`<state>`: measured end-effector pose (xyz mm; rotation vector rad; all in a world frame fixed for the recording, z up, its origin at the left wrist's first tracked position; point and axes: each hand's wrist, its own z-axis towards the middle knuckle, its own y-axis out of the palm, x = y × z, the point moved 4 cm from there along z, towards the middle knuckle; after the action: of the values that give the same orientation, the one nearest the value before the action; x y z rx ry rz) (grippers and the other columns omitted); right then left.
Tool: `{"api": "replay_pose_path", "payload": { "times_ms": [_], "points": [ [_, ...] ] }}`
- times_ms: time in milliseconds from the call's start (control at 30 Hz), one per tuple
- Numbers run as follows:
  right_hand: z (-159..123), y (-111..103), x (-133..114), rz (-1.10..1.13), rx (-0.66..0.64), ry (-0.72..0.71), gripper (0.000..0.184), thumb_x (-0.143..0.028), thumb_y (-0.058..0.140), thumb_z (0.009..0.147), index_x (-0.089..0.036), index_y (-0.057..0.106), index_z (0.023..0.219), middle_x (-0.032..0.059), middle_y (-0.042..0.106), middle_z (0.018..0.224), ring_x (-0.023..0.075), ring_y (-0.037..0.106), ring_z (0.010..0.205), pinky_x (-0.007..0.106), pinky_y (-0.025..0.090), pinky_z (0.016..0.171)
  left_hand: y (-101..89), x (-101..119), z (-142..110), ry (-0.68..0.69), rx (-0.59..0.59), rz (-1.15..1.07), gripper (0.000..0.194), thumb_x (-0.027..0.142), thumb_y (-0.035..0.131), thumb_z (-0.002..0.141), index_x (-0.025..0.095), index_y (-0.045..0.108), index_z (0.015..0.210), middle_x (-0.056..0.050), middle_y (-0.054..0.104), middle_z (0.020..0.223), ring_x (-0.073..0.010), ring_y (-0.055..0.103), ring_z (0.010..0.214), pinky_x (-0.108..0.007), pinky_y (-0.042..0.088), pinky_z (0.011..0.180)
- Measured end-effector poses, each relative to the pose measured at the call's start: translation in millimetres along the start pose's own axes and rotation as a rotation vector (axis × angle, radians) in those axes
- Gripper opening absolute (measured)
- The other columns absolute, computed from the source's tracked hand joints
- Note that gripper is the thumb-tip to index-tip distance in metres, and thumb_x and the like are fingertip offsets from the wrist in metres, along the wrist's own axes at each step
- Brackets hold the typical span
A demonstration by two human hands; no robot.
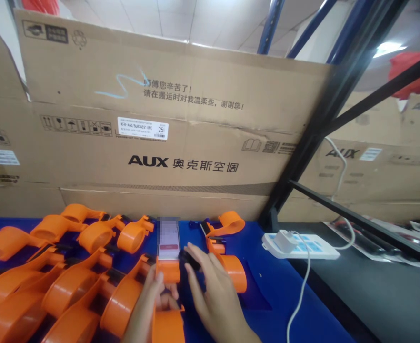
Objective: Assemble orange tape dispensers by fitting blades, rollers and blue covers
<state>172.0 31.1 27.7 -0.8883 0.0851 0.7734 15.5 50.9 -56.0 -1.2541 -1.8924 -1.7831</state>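
My left hand (156, 288) is wrapped around an orange plastic holder with a wide ring (167, 326) at its lower end. A smartphone (169, 243) with a lit screen stands just above the holder's upper orange part; whether it is fixed in it I cannot tell. Close by on the right, my right hand (213, 286) has thumb and fingers around a small black part (189, 259), whose exact kind is unclear. Another orange ringed holder (235, 274) lies behind my right hand, partly hidden by it.
Several orange ringed holders (122, 305) with dark clips crowd the left of the blue surface (277, 295). Another holder (231, 223) lies at the back. A white power strip (303, 245) with a plug and cable sits right. Cardboard (195, 138) and a black frame (303, 143) stand behind.
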Motion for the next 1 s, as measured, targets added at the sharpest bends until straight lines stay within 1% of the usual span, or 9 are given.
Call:
{"api": "replay_pose_path", "payload": {
  "times_ms": [67, 200, 300, 367, 467, 633, 700, 867, 1000],
  "points": [
    [0.1, -3.7, -7.6, 0.073, -0.011, -0.075, 0.043, -0.017, 0.054, 0.100, -0.024, 0.054, 0.142, 0.0090, 0.073, 0.126, 0.0247, 0.070, 0.104, 0.042, 0.061, 0.092, 1.1, 0.8, -0.8, 0.028, 0.004, 0.042, 0.058, 0.056, 0.082, 0.077, 0.025, 0.054, 0.118, 0.000, 0.069, 0.072, -0.0257, 0.072, 0.062, -0.038, 0.058, 0.060],
    [-0.9, -3.2, -17.4, 0.142, -0.069, -0.189, 0.041, -0.011, 0.055, 0.098, -0.025, 0.058, 0.137, 0.0077, 0.072, 0.128, 0.0244, 0.069, 0.115, 0.046, 0.053, 0.109, 0.3, 0.2, 1.4, 0.102, -0.009, 0.080, 0.057, 0.053, 0.081, 0.079, 0.025, 0.052, 0.120, 0.001, 0.069, 0.069, -0.0191, 0.068, 0.053, -0.030, 0.055, 0.053],
    [0.3, -1.7, -16.6, 0.188, -0.069, -0.163, 0.039, -0.010, 0.054, 0.099, -0.024, 0.060, 0.134, 0.0096, 0.069, 0.129, 0.0234, 0.067, 0.118, 0.042, 0.055, 0.108, -1.3, -3.6, 3.3, 0.115, -0.016, 0.087, 0.057, 0.056, 0.079, 0.080, 0.025, 0.051, 0.118, 0.001, 0.069, 0.069, -0.0184, 0.068, 0.052, -0.028, 0.054, 0.051],
    [1.3, -1.4, -14.9, 0.226, -0.058, -0.137, 0.038, -0.009, 0.052, 0.099, -0.023, 0.060, 0.133, 0.0113, 0.066, 0.129, 0.0228, 0.066, 0.118, 0.038, 0.059, 0.103, -2.3, -7.7, 3.5, 0.099, -0.012, 0.101, 0.058, 0.061, 0.078, 0.079, 0.025, 0.049, 0.115, 0.000, 0.069, 0.070, -0.0200, 0.069, 0.052, -0.030, 0.054, 0.051],
    [1.8, -1.3, -13.1, 0.275, -0.058, -0.115, 0.037, -0.008, 0.050, 0.099, -0.023, 0.061, 0.132, 0.0119, 0.063, 0.128, 0.0221, 0.066, 0.117, 0.036, 0.059, 0.101, -3.5, -14.8, 1.0, 0.064, 0.006, 0.128, 0.063, 0.069, 0.074, 0.077, 0.026, 0.046, 0.114, -0.001, 0.070, 0.072, -0.0228, 0.068, 0.049, -0.033, 0.054, 0.047],
    [1.5, -0.7, -15.3, 0.360, -0.121, -0.115, 0.040, -0.006, 0.046, 0.099, -0.023, 0.061, 0.132, 0.0118, 0.060, 0.128, 0.0202, 0.066, 0.110, 0.033, 0.061, 0.095, -3.0, -22.4, -8.1, 0.057, 0.034, 0.213, 0.077, 0.069, 0.070, 0.082, 0.025, 0.039, 0.137, -0.004, 0.071, 0.076, -0.0237, 0.068, 0.049, -0.031, 0.051, 0.045],
    [2.0, -1.5, -16.9, 0.377, -0.122, -0.104, 0.040, -0.006, 0.046, 0.099, -0.024, 0.061, 0.131, 0.0117, 0.060, 0.125, 0.0204, 0.066, 0.108, 0.033, 0.061, 0.093, -1.6, -21.9, -10.7, 0.085, 0.045, 0.225, 0.079, 0.067, 0.071, 0.082, 0.023, 0.039, 0.139, -0.004, 0.071, 0.075, -0.0233, 0.068, 0.049, -0.031, 0.051, 0.046],
    [4.9, -5.8, -20.4, 0.394, -0.070, -0.068, 0.033, -0.010, 0.049, 0.099, -0.025, 0.064, 0.125, 0.0097, 0.063, 0.116, 0.0213, 0.067, 0.103, 0.034, 0.062, 0.090, 7.1, -14.3, -15.0, 0.150, 0.063, 0.179, 0.067, 0.057, 0.077, 0.081, 0.024, 0.047, 0.132, -0.002, 0.071, 0.072, -0.0245, 0.071, 0.055, -0.032, 0.054, 0.051],
    [7.2, -8.5, -26.1, 0.440, -0.152, -0.074, 0.033, -0.012, 0.050, 0.100, -0.026, 0.065, 0.126, 0.0094, 0.064, 0.120, 0.0210, 0.067, 0.109, 0.033, 0.060, 0.094, 17.5, -11.2, -19.2, 0.085, 0.021, 0.095, 0.057, 0.056, 0.078, 0.080, 0.024, 0.054, 0.120, -0.001, 0.069, 0.069, -0.0257, 0.072, 0.056, -0.031, 0.053, 0.050]
  ]
}}
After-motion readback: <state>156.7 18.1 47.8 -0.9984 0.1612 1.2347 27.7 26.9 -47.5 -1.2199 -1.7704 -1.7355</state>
